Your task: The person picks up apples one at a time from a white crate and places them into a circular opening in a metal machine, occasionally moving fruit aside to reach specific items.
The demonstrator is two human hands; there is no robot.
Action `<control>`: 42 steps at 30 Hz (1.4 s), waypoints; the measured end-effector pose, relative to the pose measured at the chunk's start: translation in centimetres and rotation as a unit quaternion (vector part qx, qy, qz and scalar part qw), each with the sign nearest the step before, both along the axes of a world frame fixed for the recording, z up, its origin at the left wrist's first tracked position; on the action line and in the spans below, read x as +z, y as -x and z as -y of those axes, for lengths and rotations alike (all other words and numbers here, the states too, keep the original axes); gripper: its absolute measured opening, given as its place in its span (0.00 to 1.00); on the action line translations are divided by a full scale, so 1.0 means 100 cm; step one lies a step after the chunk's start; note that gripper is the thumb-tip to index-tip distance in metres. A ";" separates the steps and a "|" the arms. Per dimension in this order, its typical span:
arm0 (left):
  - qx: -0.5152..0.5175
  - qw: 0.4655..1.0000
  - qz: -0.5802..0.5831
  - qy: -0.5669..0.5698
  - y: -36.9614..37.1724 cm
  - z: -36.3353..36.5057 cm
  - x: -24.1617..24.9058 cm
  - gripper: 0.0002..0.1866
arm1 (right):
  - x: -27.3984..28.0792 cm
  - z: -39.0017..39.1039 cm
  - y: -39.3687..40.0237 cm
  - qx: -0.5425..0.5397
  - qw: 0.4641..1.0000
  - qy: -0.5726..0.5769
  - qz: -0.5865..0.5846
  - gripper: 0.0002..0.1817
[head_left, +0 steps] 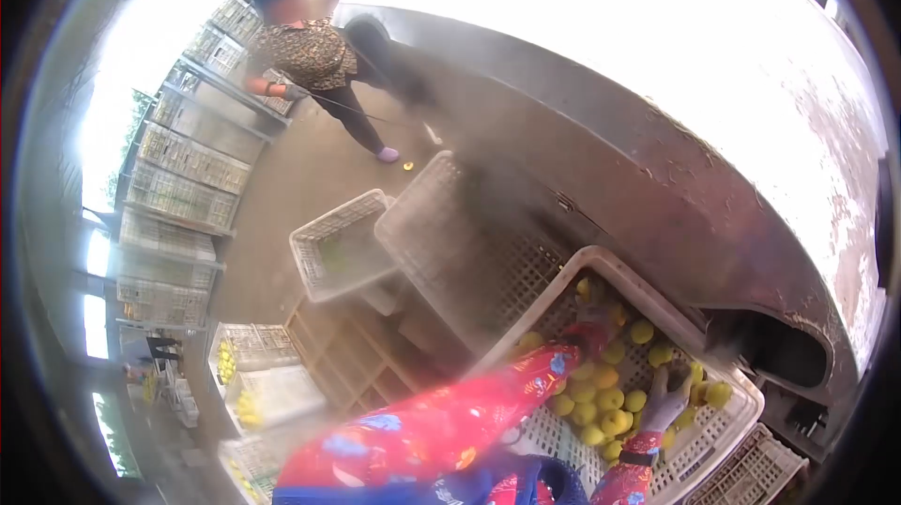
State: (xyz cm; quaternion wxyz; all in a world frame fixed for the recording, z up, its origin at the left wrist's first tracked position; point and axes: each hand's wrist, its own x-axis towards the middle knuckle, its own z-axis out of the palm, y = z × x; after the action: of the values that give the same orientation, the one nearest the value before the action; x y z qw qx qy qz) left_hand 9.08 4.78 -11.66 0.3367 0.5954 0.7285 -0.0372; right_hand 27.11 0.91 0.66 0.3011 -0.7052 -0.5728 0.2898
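Note:
Both of my hands are inside a white plastic crate [755, 402] that holds several yellow-green fruits [610, 399]. My left hand [593, 331], at the end of a red floral sleeve, is among the fruits near the crate's far side; its fingers are blurred and partly hidden. Gloved in grey, my right hand [664, 397] reaches down over fruits on the right side, with a black band at the wrist. Its fingers are bent around something dark or shaded that I cannot make out.
Beside the crate stand a tilted empty crate [450, 223] and a smaller crate [324, 284]. A large metal machine [601, 167] runs along the right. Another person [310, 54] stands farther off, holding a thin rod. Stacked crates [178, 195] line the left.

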 end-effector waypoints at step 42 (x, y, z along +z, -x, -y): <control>0.146 0.775 0.604 -0.114 0.079 0.099 0.308 0.25 | 0.189 0.107 0.079 -0.048 0.929 -0.130 -0.342 0.40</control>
State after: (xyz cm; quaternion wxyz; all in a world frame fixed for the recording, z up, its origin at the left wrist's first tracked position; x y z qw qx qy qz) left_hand 1.22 -5.12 19.13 0.6387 0.4162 0.4521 0.4631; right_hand 19.20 -9.74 19.60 0.5815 -0.5448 -0.4326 0.4218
